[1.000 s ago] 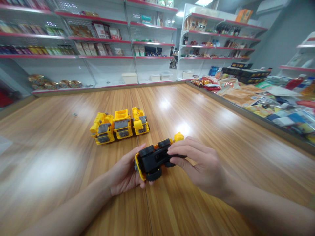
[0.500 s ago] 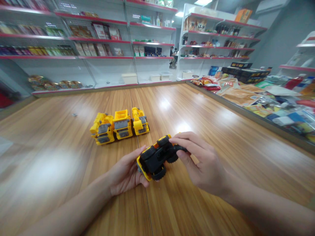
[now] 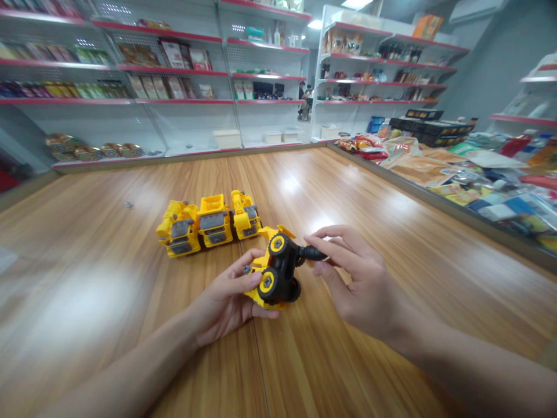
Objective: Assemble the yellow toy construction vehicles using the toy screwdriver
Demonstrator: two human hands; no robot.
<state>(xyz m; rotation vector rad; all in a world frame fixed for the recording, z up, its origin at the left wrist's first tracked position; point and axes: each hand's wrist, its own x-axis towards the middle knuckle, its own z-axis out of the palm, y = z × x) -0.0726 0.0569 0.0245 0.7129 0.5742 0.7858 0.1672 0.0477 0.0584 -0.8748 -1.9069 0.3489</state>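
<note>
Tilted on its side in my left hand [image 3: 232, 296] is a yellow toy truck [image 3: 263, 261] with black wheels and a black underside. My left thumb presses beside the lower wheel, while the fingers wrap beneath the body. Screw heads show in the hubs of the two wheels facing me. My right hand [image 3: 357, 273] pinches the black handle of what looks like a small screwdriver [image 3: 313, 253]. The handle meets the truck's black underside; its tip is hidden there. Just beyond my left hand stand three more yellow toy trucks [image 3: 214, 220] in a row.
The trucks stand on a wooden table [image 3: 130, 348]. A small metallic piece [image 3: 129, 205] lies at the left. Packaged goods [image 3: 435, 162] fill the bin along the right edge. Stocked shelves [image 3: 183, 69] line the back, with a person [image 3: 303, 98] far off.
The held truck has been turned in my left hand, so its wheel hubs and yellow side face me instead of mostly its underside. My right hand has shifted slightly upward, still on the black handle.
</note>
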